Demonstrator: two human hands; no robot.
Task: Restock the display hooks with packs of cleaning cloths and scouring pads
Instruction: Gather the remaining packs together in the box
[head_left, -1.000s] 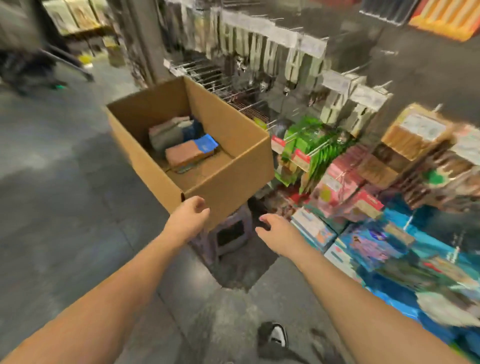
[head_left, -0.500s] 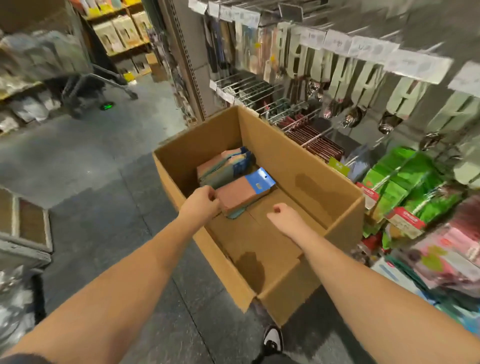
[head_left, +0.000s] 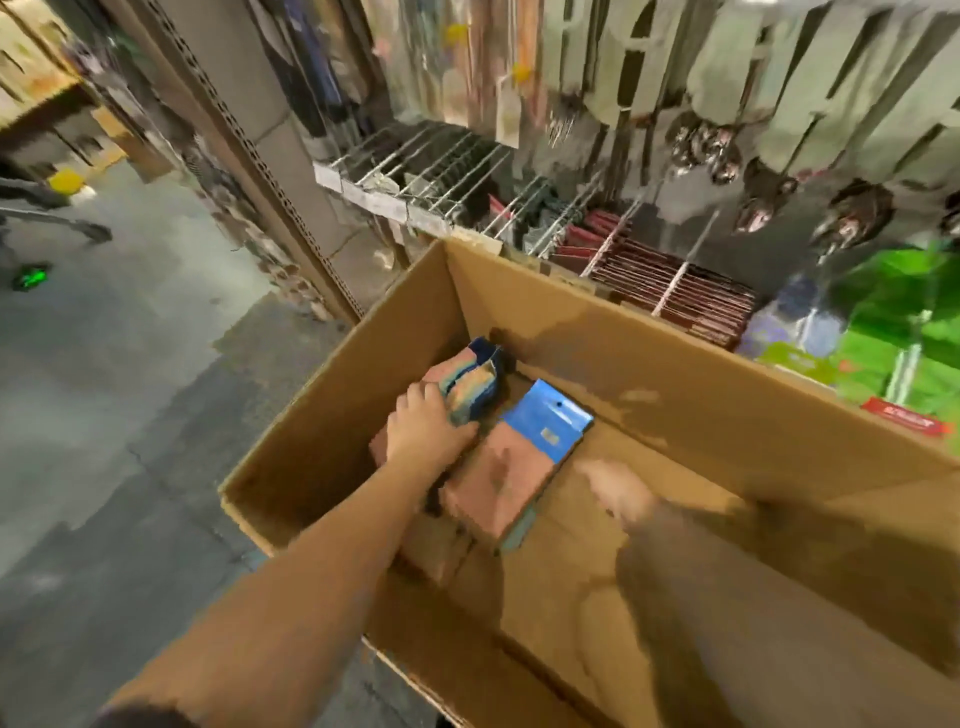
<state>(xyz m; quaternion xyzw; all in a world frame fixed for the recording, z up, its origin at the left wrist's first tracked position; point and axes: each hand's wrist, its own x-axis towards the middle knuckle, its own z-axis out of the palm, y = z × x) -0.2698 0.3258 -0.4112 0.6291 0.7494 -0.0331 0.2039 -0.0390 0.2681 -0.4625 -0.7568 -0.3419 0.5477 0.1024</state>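
— Cardboard first: the big open brown cardboard box fills the lower right of the view, and the stock sits in its far left corner, about ten o'clock from the box's middle.

— Which packs?

— A stack of salmon-pink cloth packs with blue header cards, standing on edge against the left wall, and one flat pink pack with a blue hang-card lying just beside it at four o'clock. The flat one's long axis runs from seven to one o'clock, hang-hole end pointing toward one.

— Hands?

— The left hand is down on the stack, fingers curled round its edge; it looks like a grip, though blur hides how firm. The right hand is a smear over the box floor; I cannot tell its fingers' state.

— Advice for the lift?

— I'd take a few packs squarely, header cards all one way, so the holes meet the wire display hooks at twelve o'clock.
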